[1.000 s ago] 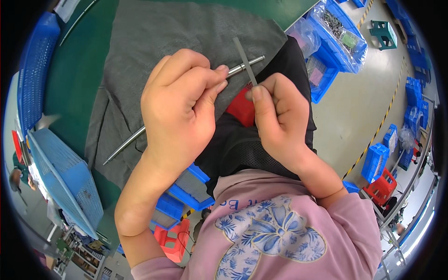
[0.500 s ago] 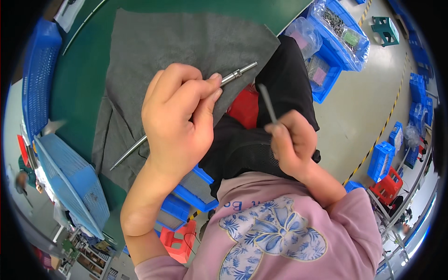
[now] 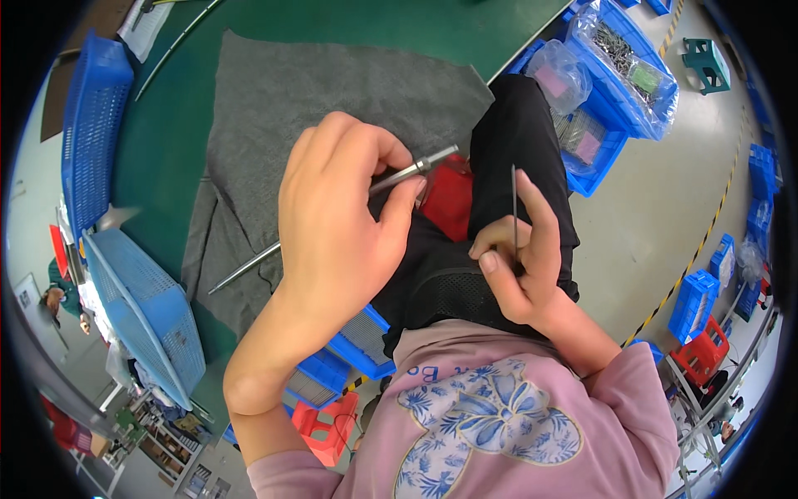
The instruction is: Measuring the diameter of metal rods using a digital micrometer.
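Observation:
My left hand [image 3: 345,200] is closed around a slim silver metal rod [image 3: 243,269], held slantwise over a grey cloth [image 3: 283,91]. The rod's stepped, collared end sticks out past my thumb and fingers, and its long thin end shows on the other side of the wrist. In my right hand [image 3: 524,266] a thin grey metal pin [image 3: 514,200] stands nearly upright, pinched between thumb and fingers with the index finger stretched along it. The pin is apart from the rod. Its lower end is hidden in the hand.
Blue bins [image 3: 611,158] with metal parts and plastic bags stand at the upper right. Two blue perforated baskets [image 3: 150,308] line the left of the green table [image 3: 349,23]. A red stool [image 3: 328,428] shows below; a green stool [image 3: 706,65] stands far right.
My right hand has turned the pin more upright, and its index finger has stretched out. My left hand has shifted slightly right with the rod, its fingers loosening near the collared end.

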`<state>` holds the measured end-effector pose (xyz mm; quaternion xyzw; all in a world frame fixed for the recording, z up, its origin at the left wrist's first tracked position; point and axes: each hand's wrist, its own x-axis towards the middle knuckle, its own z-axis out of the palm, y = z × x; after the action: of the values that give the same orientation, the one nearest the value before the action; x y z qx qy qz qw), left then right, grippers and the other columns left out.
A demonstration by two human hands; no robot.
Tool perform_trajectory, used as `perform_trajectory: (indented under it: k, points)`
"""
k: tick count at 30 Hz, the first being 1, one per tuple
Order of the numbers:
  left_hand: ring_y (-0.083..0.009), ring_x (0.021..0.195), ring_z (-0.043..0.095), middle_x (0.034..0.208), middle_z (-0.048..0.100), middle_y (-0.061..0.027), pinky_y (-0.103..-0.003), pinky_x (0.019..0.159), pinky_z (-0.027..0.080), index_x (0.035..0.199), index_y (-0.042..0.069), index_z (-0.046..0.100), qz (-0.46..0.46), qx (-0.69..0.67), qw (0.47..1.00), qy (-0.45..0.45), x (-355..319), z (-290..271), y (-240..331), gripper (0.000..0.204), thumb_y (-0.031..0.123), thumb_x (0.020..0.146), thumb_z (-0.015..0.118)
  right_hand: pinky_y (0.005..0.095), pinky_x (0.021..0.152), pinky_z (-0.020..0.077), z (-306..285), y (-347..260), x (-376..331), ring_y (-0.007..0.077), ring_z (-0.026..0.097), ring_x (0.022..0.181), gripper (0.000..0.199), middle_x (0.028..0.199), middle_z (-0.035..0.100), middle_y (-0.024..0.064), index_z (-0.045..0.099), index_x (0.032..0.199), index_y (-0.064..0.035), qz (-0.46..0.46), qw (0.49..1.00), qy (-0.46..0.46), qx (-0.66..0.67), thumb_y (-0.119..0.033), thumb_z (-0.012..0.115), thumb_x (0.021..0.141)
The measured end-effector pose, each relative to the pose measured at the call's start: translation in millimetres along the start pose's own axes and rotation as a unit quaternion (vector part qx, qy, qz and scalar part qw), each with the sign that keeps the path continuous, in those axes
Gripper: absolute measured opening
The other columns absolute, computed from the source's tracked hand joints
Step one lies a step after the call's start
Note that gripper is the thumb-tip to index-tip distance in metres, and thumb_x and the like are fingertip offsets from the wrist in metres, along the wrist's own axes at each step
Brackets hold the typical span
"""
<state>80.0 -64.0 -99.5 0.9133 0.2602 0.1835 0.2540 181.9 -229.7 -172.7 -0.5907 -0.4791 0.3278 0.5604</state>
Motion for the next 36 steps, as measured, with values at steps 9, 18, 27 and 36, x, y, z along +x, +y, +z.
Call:
perform_trajectory:
  k: [9,18,27,36]
  points:
    - [-0.0194,0.056,0.048,0.063,0.048,-0.0044,-0.029,0.049,0.037,0.068,0.005,0.059,-0.011,-0.073,0.997,0.014,-4.5,-0.7,-4.2,0.014,0.002,0.057,0.068,0.0222,0.054,0.0417,-0.2,0.4,16.1,0.013,0.051,0.054,0.045,0.064,0.05,0.0082,0.035,0.12,0.0066,-0.057,0.993,0.103,-0.007,0.008,0.04,0.075]
    - [-0.0142,0.056,0.05,0.067,0.051,-0.0057,-0.023,0.047,0.038,0.076,0.001,0.062,0.105,-0.011,0.992,0.063,-6.0,4.3,-13.9,0.018,-0.003,0.06,0.069,0.0215,0.041,0.0384,13.4,-2.5,19.7,0.0137,0.047,0.043,0.05,0.053,0.047,0.0051,0.051,0.112,0.0035,-0.107,0.985,0.113,-0.081,0.011,0.048,0.063]
    - [-0.0142,0.056,0.048,0.069,0.051,-0.0055,-0.023,0.047,0.037,0.077,0.002,0.062,0.126,0.013,0.988,0.094,-4.7,6.7,-18.1,0.016,-0.002,0.062,0.068,0.0224,0.037,0.0332,15.7,-1.3,21.6,0.0144,0.039,0.038,0.051,0.051,0.042,0.0053,0.051,0.111,0.0036,-0.109,0.981,0.093,-0.132,0.011,0.049,0.06]
    - [-0.0132,0.057,0.048,0.068,0.051,-0.0051,-0.022,0.048,0.038,0.076,0.001,0.062,0.111,-0.022,0.989,0.091,-4.6,8.1,-19.0,0.015,-0.003,0.063,0.067,0.0207,0.044,0.0375,13.9,-9.3,25.7,0.0108,0.045,0.044,0.045,0.053,0.043,0.0028,0.046,0.115,0.0067,-0.091,0.986,0.044,-0.133,0.013,0.041,0.071]
